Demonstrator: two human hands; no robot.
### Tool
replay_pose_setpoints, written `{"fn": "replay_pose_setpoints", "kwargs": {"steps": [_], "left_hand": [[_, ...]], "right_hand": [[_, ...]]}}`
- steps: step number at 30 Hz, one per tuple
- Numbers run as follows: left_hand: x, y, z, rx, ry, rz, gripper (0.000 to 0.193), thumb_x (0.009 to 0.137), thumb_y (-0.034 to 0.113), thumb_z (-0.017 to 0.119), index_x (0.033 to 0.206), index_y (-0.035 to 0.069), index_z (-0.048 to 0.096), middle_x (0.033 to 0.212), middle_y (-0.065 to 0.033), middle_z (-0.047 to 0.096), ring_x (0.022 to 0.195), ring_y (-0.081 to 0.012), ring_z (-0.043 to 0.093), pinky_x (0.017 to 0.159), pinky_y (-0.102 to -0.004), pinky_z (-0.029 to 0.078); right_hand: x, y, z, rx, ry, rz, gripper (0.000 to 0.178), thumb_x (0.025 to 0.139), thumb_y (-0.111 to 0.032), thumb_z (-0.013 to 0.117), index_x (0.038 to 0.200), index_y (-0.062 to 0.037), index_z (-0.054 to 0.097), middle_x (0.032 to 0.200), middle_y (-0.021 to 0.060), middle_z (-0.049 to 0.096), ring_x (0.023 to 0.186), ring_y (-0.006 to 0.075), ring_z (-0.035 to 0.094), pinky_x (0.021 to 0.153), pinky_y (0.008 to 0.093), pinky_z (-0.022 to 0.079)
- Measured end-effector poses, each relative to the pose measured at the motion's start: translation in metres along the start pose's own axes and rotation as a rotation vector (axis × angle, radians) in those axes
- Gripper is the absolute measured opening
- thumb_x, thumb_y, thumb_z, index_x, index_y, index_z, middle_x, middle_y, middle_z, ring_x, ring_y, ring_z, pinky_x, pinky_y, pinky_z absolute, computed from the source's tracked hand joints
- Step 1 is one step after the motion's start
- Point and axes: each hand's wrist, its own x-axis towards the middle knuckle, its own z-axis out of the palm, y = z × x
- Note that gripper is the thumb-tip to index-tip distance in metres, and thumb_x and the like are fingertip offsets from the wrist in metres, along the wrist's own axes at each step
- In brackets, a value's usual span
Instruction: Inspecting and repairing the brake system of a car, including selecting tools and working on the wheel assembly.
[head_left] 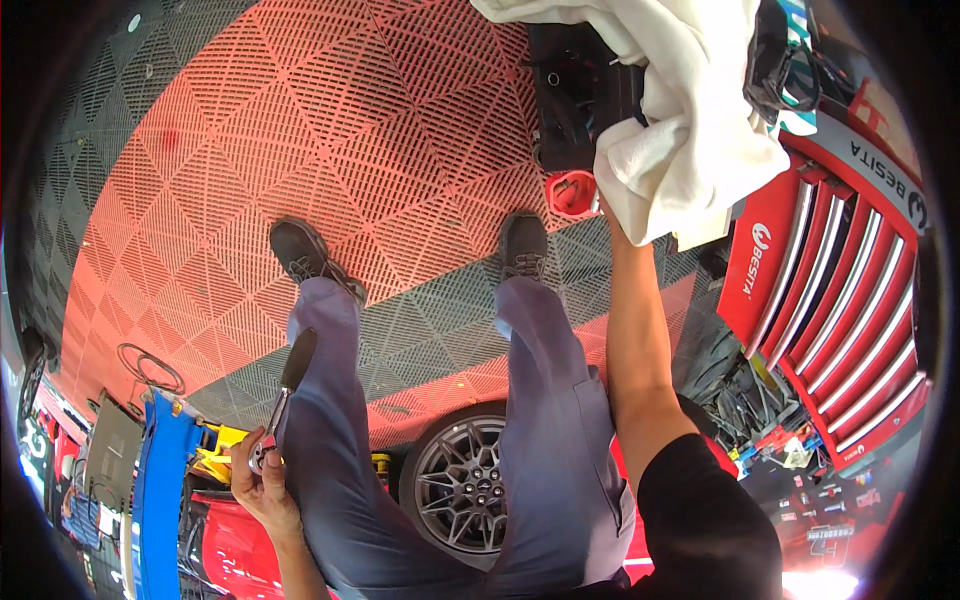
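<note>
My left hand (265, 485) is closed round the head end of a ratchet wrench (300, 362). The tool's black grip points up and away from me, over my left trouser leg, and its shaft is bare metal. My right arm (637, 320) stretches forward to a white cloth (690, 130). That cloth hides nearly all of my right hand (604, 206), so its fingers do not show. Just left of the wrist is a red, round-rimmed container (572, 194). Behind it lies a black bag or case (580, 95), partly under the cloth.
A red tool chest (840, 290) with several drawers stands at the right. Behind my legs is a car wheel (470, 480) on a red car. At the left rise a blue post (160, 480) and a yellow part (222, 450). Red and dark grey grid tiles (300, 130) cover the floor.
</note>
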Motion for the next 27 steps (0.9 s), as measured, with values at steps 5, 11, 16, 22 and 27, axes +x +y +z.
{"fn": "replay_pose_setpoints", "kwargs": {"steps": [5, 11, 16, 22, 27], "left_hand": [[0.000, 0.001, -0.004, -0.064, 0.011, -0.059, 0.046, 0.089, 0.036, 0.069, 0.111, -0.004, 0.064, 0.095, -0.0020, 0.058, 0.076, -0.0087, 0.047, 0.068, -0.0219, 0.036], [0.002, -0.003, -0.004, -0.021, 0.012, -0.038, 0.051, 0.089, 0.041, 0.067, 0.111, -0.005, 0.064, 0.096, -0.0039, 0.059, 0.084, -0.0118, 0.050, 0.074, -0.0238, 0.039], [0.003, -0.003, -0.006, 0.020, 0.031, 0.025, 0.053, 0.089, 0.044, 0.066, 0.110, -0.004, 0.064, 0.096, -0.0047, 0.059, 0.086, -0.0130, 0.051, 0.078, -0.0254, 0.040], [0.005, -0.007, -0.005, 0.012, 0.002, -0.002, 0.053, 0.088, 0.044, 0.067, 0.111, -0.004, 0.064, 0.098, -0.0052, 0.060, 0.088, -0.0137, 0.052, 0.080, -0.0261, 0.040], [0.004, -0.002, -0.009, 0.023, -0.008, -0.014, 0.052, 0.088, 0.043, 0.068, 0.110, -0.004, 0.064, 0.099, -0.0045, 0.060, 0.085, -0.0119, 0.051, 0.076, -0.0233, 0.040]], "right_hand": [[-0.010, 0.002, -0.001, 0.316, -0.024, 0.100, 0.022, 0.093, -0.021, 0.055, 0.108, -0.0060, 0.062, 0.102, 0.0089, 0.061, 0.100, 0.0232, 0.060, 0.086, 0.0357, 0.051], [-0.016, -0.027, -0.049, 1.946, -0.049, 1.168, 0.036, 0.097, -0.022, 0.055, 0.132, -0.0144, 0.050, 0.124, 0.0027, 0.057, 0.113, 0.0211, 0.057, 0.097, 0.0368, 0.049], [-0.084, -0.005, -0.030, 2.449, -0.386, 1.520, 0.049, 0.095, -0.037, 0.054, 0.138, -0.0138, 0.047, 0.138, 0.0059, 0.054, 0.125, 0.0255, 0.053, 0.102, 0.0459, 0.047], [-0.106, -0.002, -0.001, 2.384, -0.576, 1.579, 0.055, 0.095, -0.045, 0.049, 0.139, -0.0121, 0.046, 0.140, 0.0074, 0.052, 0.126, 0.0285, 0.052, 0.105, 0.0501, 0.043], [-0.102, 0.002, -0.016, 2.558, -0.502, 1.640, 0.060, 0.094, -0.039, 0.056, 0.144, -0.0108, 0.039, 0.143, 0.0100, 0.048, 0.129, 0.0298, 0.048, 0.109, 0.0531, 0.038]]}}
